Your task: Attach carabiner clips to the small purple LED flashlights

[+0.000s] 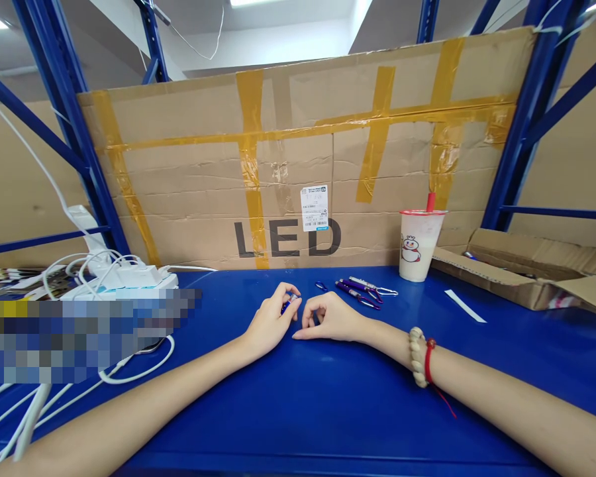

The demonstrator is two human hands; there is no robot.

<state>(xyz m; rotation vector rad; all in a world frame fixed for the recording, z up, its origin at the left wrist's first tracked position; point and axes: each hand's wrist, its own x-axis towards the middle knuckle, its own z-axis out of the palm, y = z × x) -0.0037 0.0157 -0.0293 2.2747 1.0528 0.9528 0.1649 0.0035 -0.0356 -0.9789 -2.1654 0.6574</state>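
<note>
My left hand (274, 319) is closed around a small blue-purple, shiny piece (288, 304), mostly hidden by the fingers, so its kind cannot be made out. Just right of it, my right hand (332, 317) hovers low at the tabletop, thumb stretched out and fingers loosely curved, with no object visible in it. Behind the right hand lie several slim purple and silver pen-like pieces (358, 289) with carabiner clips (368, 303). A small dark blue clip-like loop (320, 286) rests on its own to their left.
On the blue table (298, 411), a drink cup with a red straw (418, 255) stands behind right, near a white strip (465, 306) and an opened cardboard box (521, 271). White cables and plugs (124, 271) crowd the left. A cardboard panel (203, 199) closes the back.
</note>
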